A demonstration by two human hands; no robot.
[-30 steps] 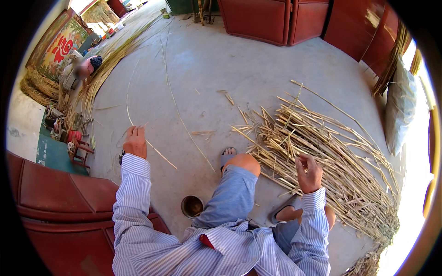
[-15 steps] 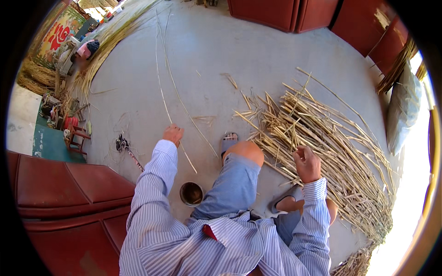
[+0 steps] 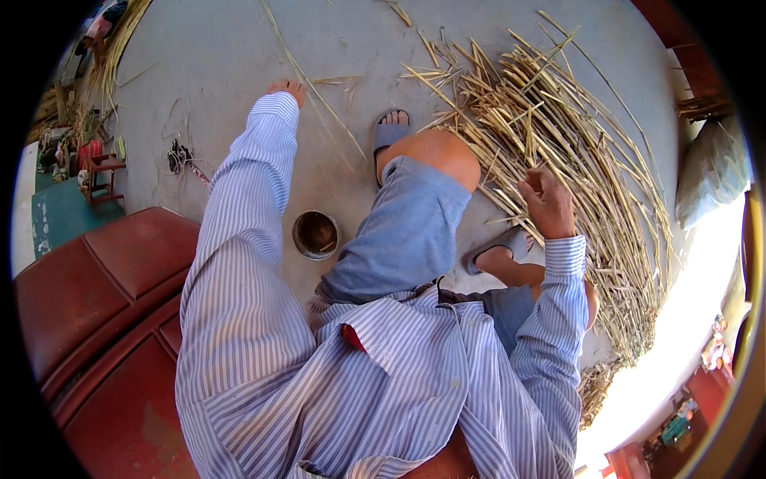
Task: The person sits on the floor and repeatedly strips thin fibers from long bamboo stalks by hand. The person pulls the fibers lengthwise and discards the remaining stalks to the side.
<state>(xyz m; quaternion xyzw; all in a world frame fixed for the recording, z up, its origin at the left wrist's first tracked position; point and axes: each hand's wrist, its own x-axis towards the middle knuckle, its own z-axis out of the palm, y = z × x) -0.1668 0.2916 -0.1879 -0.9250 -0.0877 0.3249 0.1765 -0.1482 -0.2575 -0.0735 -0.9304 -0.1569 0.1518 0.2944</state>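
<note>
My left hand (image 3: 289, 89) reaches out low over the floor, its fingers closed and partly hidden by the cuff. A thin pale strip, smeared by motion, trails from it toward my sandalled foot. Beside that hand lies another long reed strip (image 3: 315, 89), stretching away across the floor. My right hand (image 3: 549, 203) is raised above my bent leg, near the edge of a heap of dry reed stalks (image 3: 582, 152). Its fingers are curled in toward the thumb; whatever they may hold does not show.
A round container (image 3: 316, 235) stands left of my leg. Dark red upholstered furniture (image 3: 88, 279) fills the lower left. Further off are a small red stool (image 3: 104, 177), a tangled dark cord (image 3: 179, 156) and a filled plastic bag (image 3: 714, 172) at the right.
The view has tipped down toward my body. My left arm has stretched further forward, carrying the thin strip. My right hand keeps its curled shape beside the stalks.
</note>
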